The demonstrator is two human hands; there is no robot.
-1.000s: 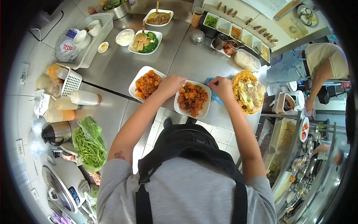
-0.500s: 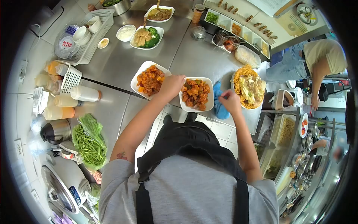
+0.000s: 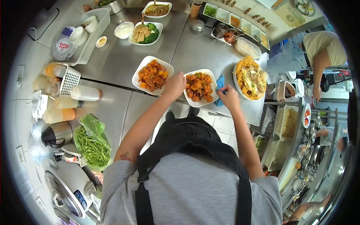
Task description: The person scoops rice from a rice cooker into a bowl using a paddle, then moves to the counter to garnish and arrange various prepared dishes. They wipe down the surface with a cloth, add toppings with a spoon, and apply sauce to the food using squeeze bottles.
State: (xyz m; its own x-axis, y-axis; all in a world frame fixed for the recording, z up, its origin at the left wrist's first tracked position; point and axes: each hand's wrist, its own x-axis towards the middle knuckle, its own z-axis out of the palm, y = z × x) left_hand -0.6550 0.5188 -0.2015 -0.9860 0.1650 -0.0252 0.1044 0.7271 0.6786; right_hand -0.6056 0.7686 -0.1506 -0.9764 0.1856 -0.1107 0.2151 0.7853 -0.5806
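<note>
A white square bowl of orange-glazed fried pieces with green vegetable bits (image 3: 200,87) sits turned at an angle near the counter's front edge. The fingers of my left hand (image 3: 175,85) are closed on its left rim. At the bowl's right rim, my right hand (image 3: 229,96) has its fingers pinched on a blue cloth (image 3: 220,81), part of which is hidden by the hand and bowl. A similar white bowl (image 3: 152,75) with orange-coated food stands just left of my left hand. To the right is a round plate of crisp noodles topped with cabbage (image 3: 252,78).
Farther back stand a broccoli dish (image 3: 146,33), a rice bowl (image 3: 124,30) and a garnish rack (image 3: 236,23). Sauce bottles (image 3: 85,93) and bagged green beans (image 3: 92,144) lie left. Another person (image 3: 324,48) stands at right beside shelves.
The bowl between my hands has turned slightly and shifted a little right. My right hand has moved left against its rim, and less of the blue cloth shows. The whole view has shifted slightly.
</note>
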